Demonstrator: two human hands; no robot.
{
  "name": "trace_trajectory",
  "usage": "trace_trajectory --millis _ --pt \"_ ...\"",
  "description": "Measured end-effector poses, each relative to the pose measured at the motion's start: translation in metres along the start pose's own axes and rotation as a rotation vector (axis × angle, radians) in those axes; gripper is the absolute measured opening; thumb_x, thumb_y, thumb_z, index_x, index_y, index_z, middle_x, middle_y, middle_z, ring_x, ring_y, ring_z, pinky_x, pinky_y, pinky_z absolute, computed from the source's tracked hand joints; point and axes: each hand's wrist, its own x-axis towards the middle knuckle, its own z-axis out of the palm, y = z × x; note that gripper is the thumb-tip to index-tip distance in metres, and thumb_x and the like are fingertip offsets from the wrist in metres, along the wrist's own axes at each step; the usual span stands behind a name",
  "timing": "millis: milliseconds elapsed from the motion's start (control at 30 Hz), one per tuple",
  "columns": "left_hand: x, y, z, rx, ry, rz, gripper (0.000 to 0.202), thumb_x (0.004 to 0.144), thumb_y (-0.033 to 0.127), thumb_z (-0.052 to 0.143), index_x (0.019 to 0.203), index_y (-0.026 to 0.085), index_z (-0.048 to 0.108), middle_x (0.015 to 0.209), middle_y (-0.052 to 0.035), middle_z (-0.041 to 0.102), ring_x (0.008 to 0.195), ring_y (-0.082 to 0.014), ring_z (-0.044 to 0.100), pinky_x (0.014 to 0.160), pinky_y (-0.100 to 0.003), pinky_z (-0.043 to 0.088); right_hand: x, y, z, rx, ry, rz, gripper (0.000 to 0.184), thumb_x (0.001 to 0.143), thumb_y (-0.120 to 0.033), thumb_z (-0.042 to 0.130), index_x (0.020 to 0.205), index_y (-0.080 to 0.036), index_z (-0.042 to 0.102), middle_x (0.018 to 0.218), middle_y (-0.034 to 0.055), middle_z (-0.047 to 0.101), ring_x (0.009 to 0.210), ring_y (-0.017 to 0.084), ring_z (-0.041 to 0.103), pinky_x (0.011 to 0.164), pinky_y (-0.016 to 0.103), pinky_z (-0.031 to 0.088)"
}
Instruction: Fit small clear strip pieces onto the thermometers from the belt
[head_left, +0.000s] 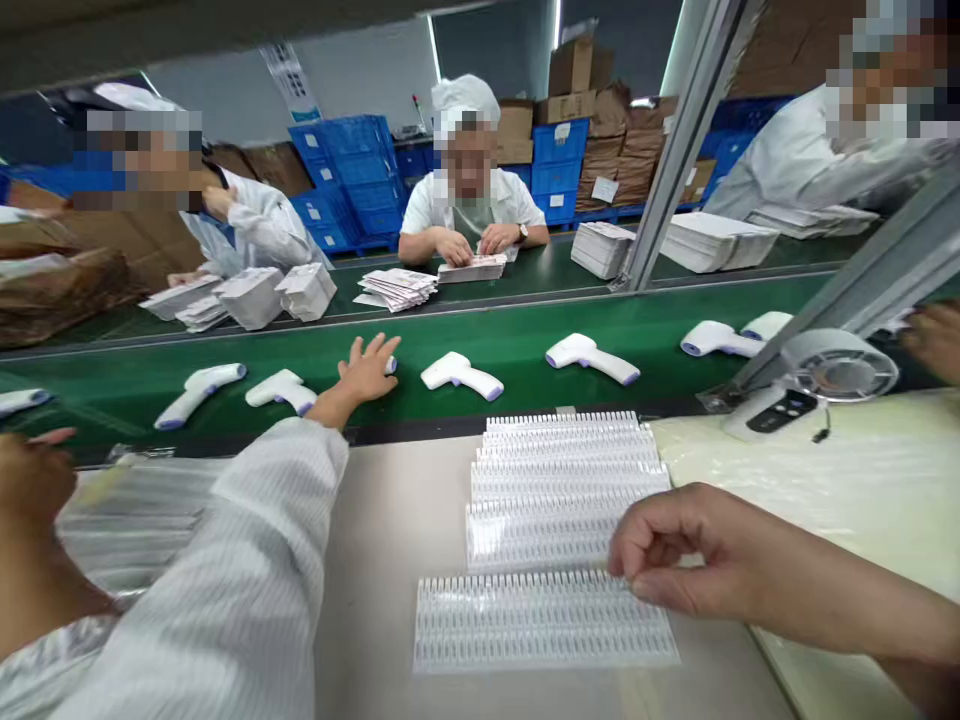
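My left hand (366, 370) reaches over the green conveyor belt with its fingers spread. It lies over a white infrared thermometer (391, 366), mostly hidden beneath it; I cannot see a grip. My right hand (675, 560) has its thumb and fingertips pinched together at the upper right part of the nearest sheet of small labels (540, 625). Anything between those fingertips is too small to make out. Behind that sheet, more label sheets (555, 500) lie overlapping on the table. Other white and purple thermometers (461, 376) rest on the belt, either side of my left hand.
A small white fan (817, 375) stands at right beside a metal post (682, 140). A co-worker's hand (34, 480) is at far left, another (934, 340) at right. Across the belt (517, 350), co-workers sit behind stacks of white paper pieces (397, 288).
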Motion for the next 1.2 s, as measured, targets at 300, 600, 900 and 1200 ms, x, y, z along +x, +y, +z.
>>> trace_trajectory --millis 300,600,900,1200 --pt "-0.012 0.047 -0.029 -0.291 0.12 0.022 0.053 0.089 0.028 0.054 0.14 0.014 0.047 0.126 -0.0155 0.059 0.125 -0.0361 0.056 0.104 -0.051 0.048 0.04 -0.028 0.005 0.539 0.262 -0.312 0.02 0.072 -0.036 0.092 0.071 -0.022 0.078 0.083 0.002 0.074 0.07 0.011 0.063 0.066 0.023 0.051" --pt "-0.184 0.207 0.023 -1.249 -0.271 0.251 0.044 0.09 0.04 0.057 0.131 0.029 0.045 0.099 -0.0019 0.057 0.078 -0.0172 0.057 0.069 -0.029 0.047 0.041 -0.033 0.016 0.703 0.476 -0.473 0.022 0.068 -0.038 0.093 0.067 -0.022 0.078 0.094 0.002 0.072 0.068 0.011 0.059 0.069 0.028 0.052" --pt "-0.206 0.218 0.034 -1.129 -0.244 0.298 0.049 0.1 0.048 0.047 0.146 0.032 0.036 0.145 -0.0075 0.048 0.123 -0.0271 0.052 0.1 -0.039 0.045 0.043 -0.027 0.022 0.647 0.529 -0.492 0.018 0.07 -0.035 0.088 0.065 -0.023 0.076 0.087 0.0008 0.063 0.078 0.016 0.055 0.075 0.032 0.045" --pt "-0.208 0.218 0.032 -1.082 -0.263 0.323 0.05 0.103 0.048 0.036 0.15 0.033 0.03 0.153 -0.0086 0.04 0.14 -0.0295 0.042 0.118 -0.048 0.029 0.045 -0.024 0.024 0.612 0.541 -0.495 0.017 0.073 -0.035 0.086 0.067 -0.023 0.075 0.088 0.0008 0.062 0.079 0.017 0.055 0.075 0.034 0.044"
